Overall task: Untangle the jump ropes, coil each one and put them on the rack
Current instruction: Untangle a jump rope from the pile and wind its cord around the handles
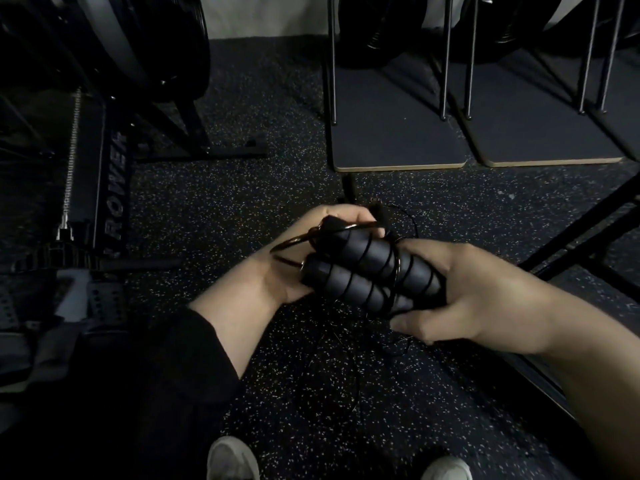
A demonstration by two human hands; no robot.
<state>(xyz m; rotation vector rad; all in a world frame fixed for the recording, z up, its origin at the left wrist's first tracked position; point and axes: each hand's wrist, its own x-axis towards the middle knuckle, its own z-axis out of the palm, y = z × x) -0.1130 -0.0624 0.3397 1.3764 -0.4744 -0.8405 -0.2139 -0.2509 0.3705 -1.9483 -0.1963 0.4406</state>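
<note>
1. Two black handles (367, 271) lay side by side at frame centre, thin rope (381, 251) wound around them.
2. Left hand (308, 251) grasped their 10 o'clock end; right hand (474, 299) clasped the 4 o'clock end.
3. Loose cord trailed onto the speckled floor (242, 202) below.
4. A rowing machine (110, 188) stood at 9 o'clock.

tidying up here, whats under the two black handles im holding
Under the two black handles, thin cord loops hang toward the speckled floor. The left hand and right hand cover the handle ends.
</note>
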